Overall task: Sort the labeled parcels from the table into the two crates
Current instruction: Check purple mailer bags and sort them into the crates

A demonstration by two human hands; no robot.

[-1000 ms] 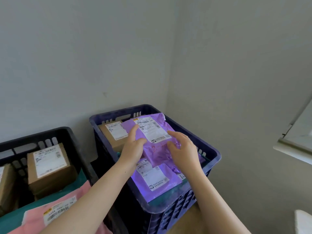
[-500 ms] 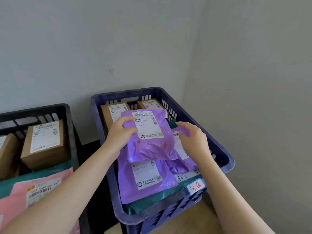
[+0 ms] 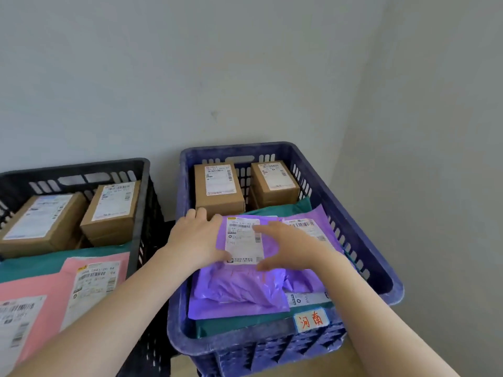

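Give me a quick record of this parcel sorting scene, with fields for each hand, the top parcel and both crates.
left hand: flat on the purple parcel's left edge
right hand: fingers spread over its label, contact unclear
purple parcel: topmost in blue crate, label up
blue crate: two cardboard boxes at back, green mailer underneath
black crate: brown boxes, pink mailers

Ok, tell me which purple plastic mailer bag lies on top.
The crumpled purple plastic mailer bag under the left hand and right hand; it overlaps the flatter purple ones in the blue crate.

Parcels (image 3: 239,284) in right crate (image 3: 375,270)
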